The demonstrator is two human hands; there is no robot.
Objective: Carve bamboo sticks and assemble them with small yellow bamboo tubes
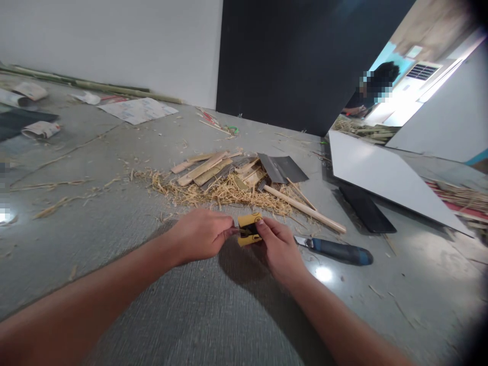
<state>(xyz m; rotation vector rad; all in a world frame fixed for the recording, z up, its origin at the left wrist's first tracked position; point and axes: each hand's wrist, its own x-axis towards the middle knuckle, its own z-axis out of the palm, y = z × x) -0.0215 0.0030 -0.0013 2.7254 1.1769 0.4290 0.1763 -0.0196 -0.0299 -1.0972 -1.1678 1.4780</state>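
Observation:
My right hand grips a folded piece of sandpaper, yellow with dark print outside and black inside. Facing it from the left, my left hand is closed in a pinch on a thin bamboo strip. The strip's far end lies between the sandpaper's two flaps; most of it is hidden by my fingers. Both hands are just above the grey textured mat or board. Close beyond them is a heap of straw-coloured shavings with flat bamboo slats on it.
A hammer with a wooden handle and a blue-black handled tool lie right of my hands. A dark sheet rests on the heap. Further right are a black phone-like slab and a white panel. A person is in the background.

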